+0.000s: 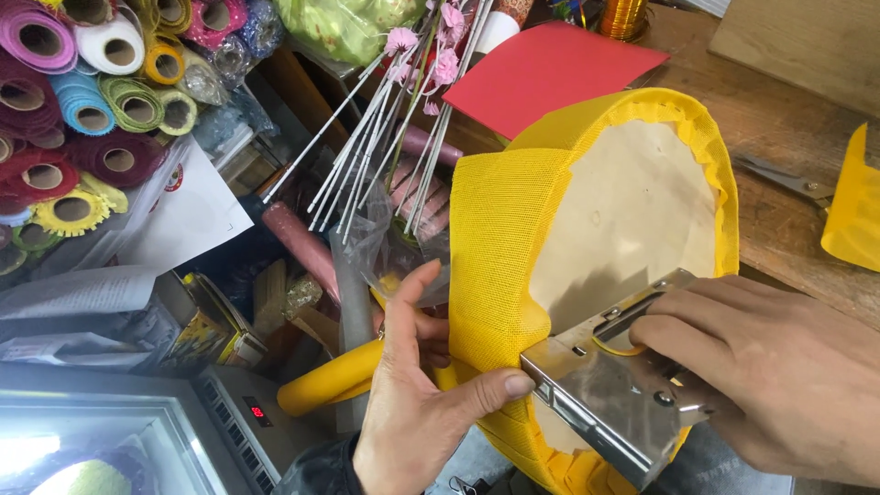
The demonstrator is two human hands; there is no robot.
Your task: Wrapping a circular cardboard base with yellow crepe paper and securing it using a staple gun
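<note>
A round pale board wrapped in yellow mesh fabric [500,238] stands tilted in front of me, its bare beige face [632,211] turned toward me. My left hand [417,403] grips the lower left rim, thumb pressing the folded yellow fabric down. My right hand [779,376] holds a shiny metal staple gun [610,385], whose nose sits against the fabric edge right beside my left thumb. The pleated fabric continues under the stapler at the bottom.
Rolls of coloured mesh ribbon [82,82] are stacked at upper left. White wire stems with pink flowers [394,119] lean behind the board. A red sheet [550,69], scissors [788,179] and a yellow fabric scrap [852,206] lie on the wooden table. A yellow roll [330,378] lies below.
</note>
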